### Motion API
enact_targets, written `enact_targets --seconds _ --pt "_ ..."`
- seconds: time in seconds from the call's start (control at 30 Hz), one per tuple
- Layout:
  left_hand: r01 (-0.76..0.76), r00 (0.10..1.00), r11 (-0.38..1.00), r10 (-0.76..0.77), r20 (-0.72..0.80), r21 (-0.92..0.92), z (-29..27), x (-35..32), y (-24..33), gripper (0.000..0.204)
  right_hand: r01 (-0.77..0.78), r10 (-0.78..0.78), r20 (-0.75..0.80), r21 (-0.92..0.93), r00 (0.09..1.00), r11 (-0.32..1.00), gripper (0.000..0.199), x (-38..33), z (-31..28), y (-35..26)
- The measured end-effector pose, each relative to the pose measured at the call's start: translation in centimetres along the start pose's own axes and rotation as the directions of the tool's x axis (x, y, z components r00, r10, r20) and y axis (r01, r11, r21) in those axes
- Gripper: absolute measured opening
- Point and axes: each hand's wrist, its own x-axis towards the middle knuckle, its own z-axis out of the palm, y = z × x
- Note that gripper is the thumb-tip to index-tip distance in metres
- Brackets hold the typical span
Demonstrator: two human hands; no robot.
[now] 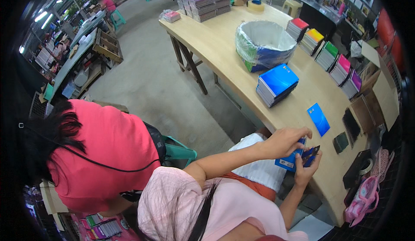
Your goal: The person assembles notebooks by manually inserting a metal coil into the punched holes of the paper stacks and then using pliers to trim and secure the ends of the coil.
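Observation:
My left hand [285,143] is bent over the top of a blue spiral notebook [285,162], with its fingers curled at the notebook's wire edge. In my right hand [306,169] is a pair of pliers [310,152] with dark jaws and blue handles, held close against the same edge. The notebook is tilted above my lap, beside the table's near edge; my fingers hide part of it. On the table [298,111] ahead lie a single blue notebook or cover [318,119] and a stack of blue notebooks [277,85].
A plastic-lined bin [263,53] stands behind the blue stack. Red, yellow, green, pink and purple notebook stacks [326,55] line the far right edge. Wire combs [351,126] and a pink pouch [364,197] lie at right. A person in a pink shirt [103,150] sits close at left.

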Motion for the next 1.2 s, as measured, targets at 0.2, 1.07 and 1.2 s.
enact_targets --seconds 0.2,1.07,1.2 --pt "-0.107 0.994 0.984 0.103 -0.034 -0.143 0.1 -0.3 0.0 0.038 -0.053 0.06 -0.069 0.097 0.996 0.994 0.043 0.1 0.6 -0.9" --pt "0.3 0.953 0.815 -0.278 0.119 -0.495 -2.5 0.0 -4.1 0.038 0.531 -0.33 0.428 -0.77 0.841 0.355 0.036 8.0 -1.5 -5.1" --pt "0.296 0.955 0.813 -0.265 0.134 -0.502 -2.4 0.2 -4.1 0.038 0.564 -0.332 0.467 -0.763 0.819 0.316 0.035 8.2 -1.8 -4.7"
